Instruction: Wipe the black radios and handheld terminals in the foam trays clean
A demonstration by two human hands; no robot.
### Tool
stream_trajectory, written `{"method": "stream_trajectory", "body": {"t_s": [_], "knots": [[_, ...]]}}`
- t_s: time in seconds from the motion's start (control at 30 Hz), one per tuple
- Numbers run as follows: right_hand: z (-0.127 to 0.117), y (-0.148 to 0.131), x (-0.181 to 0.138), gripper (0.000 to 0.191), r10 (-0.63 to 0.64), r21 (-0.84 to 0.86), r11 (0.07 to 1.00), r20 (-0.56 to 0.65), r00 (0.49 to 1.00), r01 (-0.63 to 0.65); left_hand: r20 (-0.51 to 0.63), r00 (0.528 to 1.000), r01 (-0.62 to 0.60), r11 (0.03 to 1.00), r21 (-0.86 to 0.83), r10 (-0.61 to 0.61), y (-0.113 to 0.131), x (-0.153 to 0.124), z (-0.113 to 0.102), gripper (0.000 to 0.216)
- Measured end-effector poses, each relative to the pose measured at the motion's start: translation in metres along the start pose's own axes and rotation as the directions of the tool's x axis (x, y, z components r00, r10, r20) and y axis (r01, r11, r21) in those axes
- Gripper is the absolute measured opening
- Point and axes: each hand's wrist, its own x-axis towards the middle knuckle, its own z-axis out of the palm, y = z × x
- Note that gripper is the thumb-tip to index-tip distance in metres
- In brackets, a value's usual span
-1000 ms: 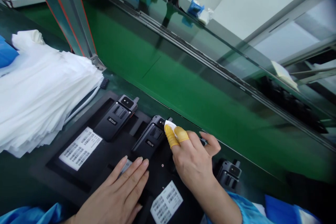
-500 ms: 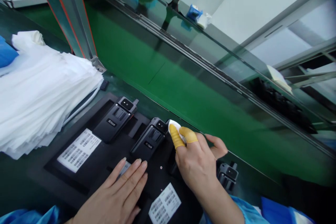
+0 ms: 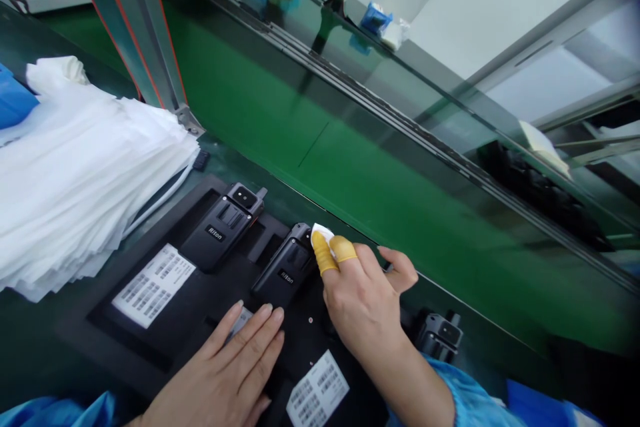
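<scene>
Dark-green tabletop (image 3: 30, 340): right hand (image 3: 364, 293) pinching white cloth (image 3: 323, 231) at the handset (image 3: 281, 272), left hand (image 3: 220, 360) spread flat; handset looks rigid, best gripped by its sides

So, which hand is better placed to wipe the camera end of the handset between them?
Probably the right hand: its yellow-covered fingertips hold a white cloth at the camera end of that handset. The left hand lies flat near the handset's lower end, with no cloth visible.

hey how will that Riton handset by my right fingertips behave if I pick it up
The Riton handset is probably stiff, since its casing looks hard-edged and shows no bend. Rolling seems unlikely, given its broad, boxy body. Its smooth-looking black back might be a little slippery.
</scene>
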Motion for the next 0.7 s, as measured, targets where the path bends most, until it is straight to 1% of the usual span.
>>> {"method": "stream_trajectory", "body": {"t_s": [0.1, 0.2, 0.33, 0.4, 0.5, 0.53, 0.6, 0.7], "knots": [[0.000, -0.001, -0.007, 0.032, 0.022, 0.016, 1.000, 0.025, 0.999, -0.023, 0.006, 1.000, 0.001, 1.000, -0.014, 0.000, 0.001, -0.001, 0.001, 0.040], [0.003, -0.002, -0.015, 0.032, 0.051, 0.056, 0.997, 0.022, 0.998, -0.052, 0.009, 1.000, 0.001, 1.000, -0.019, 0.000, 0.001, -0.003, 0.001, 0.041], [0.008, 0.006, -0.029, 0.031, 0.158, 0.093, 0.984, -0.019, 0.987, -0.155, 0.008, 1.000, 0.009, 1.000, -0.020, -0.009, 0.001, -0.005, 0.001, 0.042], [0.006, 0.014, -0.037, 0.029, 0.190, 0.115, 0.976, -0.049, 0.981, -0.183, 0.003, 1.000, 0.016, 1.000, -0.019, -0.016, 0.001, -0.004, 0.000, 0.042], [-0.002, 0.023, -0.047, 0.024, 0.179, 0.121, 0.978, -0.048, 0.983, -0.172, -0.004, 1.000, 0.010, 1.000, 0.001, -0.010, 0.000, -0.003, -0.001, 0.041], [-0.005, 0.024, -0.049, 0.022, 0.168, 0.110, 0.980, -0.030, 0.985, -0.164, -0.006, 1.000, 0.008, 1.000, 0.007, -0.008, 0.000, -0.002, -0.001, 0.040], [-0.012, 0.023, -0.053, 0.021, 0.157, 0.078, 0.984, 0.015, 0.988, -0.157, -0.014, 1.000, 0.007, 1.000, 0.005, -0.007, -0.001, -0.001, -0.002, 0.040], [-0.017, 0.020, -0.055, 0.022, 0.163, 0.080, 0.983, 0.037, 0.986, -0.166, -0.021, 1.000, 0.016, 1.000, -0.018, -0.016, -0.001, -0.002, -0.001, 0.039]]}}
